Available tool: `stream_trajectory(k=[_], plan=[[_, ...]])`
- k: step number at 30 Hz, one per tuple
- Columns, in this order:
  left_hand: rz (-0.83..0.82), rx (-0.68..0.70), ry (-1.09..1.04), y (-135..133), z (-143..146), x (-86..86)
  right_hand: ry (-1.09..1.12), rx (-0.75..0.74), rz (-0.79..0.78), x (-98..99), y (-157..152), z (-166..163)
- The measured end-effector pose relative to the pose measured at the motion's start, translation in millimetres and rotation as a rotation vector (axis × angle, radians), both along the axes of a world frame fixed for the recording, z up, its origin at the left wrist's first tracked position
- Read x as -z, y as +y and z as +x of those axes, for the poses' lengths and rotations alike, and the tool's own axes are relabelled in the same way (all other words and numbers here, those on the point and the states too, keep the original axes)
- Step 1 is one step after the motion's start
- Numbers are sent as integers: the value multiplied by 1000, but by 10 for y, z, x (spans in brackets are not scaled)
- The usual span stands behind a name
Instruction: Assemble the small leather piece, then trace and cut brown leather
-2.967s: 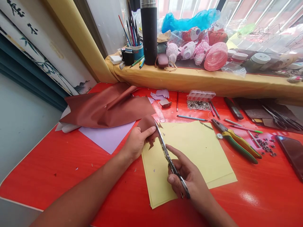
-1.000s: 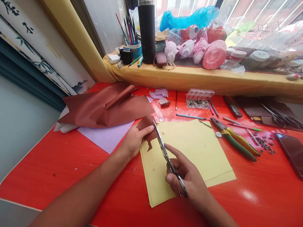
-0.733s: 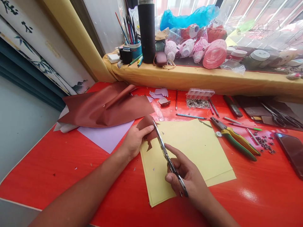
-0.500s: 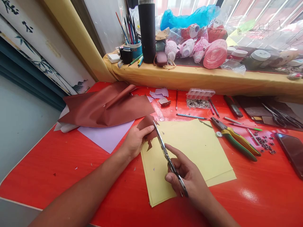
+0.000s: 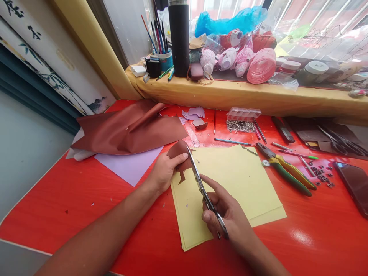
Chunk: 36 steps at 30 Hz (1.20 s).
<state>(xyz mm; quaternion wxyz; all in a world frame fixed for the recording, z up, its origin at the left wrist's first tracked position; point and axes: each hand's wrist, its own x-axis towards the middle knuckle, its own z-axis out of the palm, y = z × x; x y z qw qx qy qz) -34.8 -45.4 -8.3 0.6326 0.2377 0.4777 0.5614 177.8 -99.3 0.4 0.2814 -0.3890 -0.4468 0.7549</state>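
My left hand (image 5: pixel 163 172) pinches a small brown cut-out piece (image 5: pixel 178 150) between thumb and fingers, just above the yellow paper sheets (image 5: pixel 241 180). My right hand (image 5: pixel 227 214) is wrapped round the handles of metal scissors (image 5: pixel 201 184), index finger stretched along them. The blades point up and away, and their tips meet the right edge of the brown piece. A jagged tab of the piece hangs below my left thumb.
A large brown sheet (image 5: pixel 126 130) lies over lilac paper (image 5: pixel 129 166) at the left of the red table (image 5: pixel 57 199). Green-yellow pliers (image 5: pixel 287 172), pens, a bead box (image 5: pixel 243 114), small rings and a dark phone (image 5: pixel 355 186) lie right. The cluttered sill (image 5: pixel 230 94) runs behind.
Almost nothing: both hands keep their places, the scissors stay at the brown piece's edge, and the view has shifted very slightly.
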Motion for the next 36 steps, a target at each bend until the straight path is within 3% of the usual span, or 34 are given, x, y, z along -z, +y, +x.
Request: stream_trajectory(k=[16, 36], plan=[[-18, -10, -6, 8, 22, 61, -27, 23, -18, 3, -3, -4], [27, 74, 66, 1, -16, -2, -33, 8, 11, 17, 6, 7]])
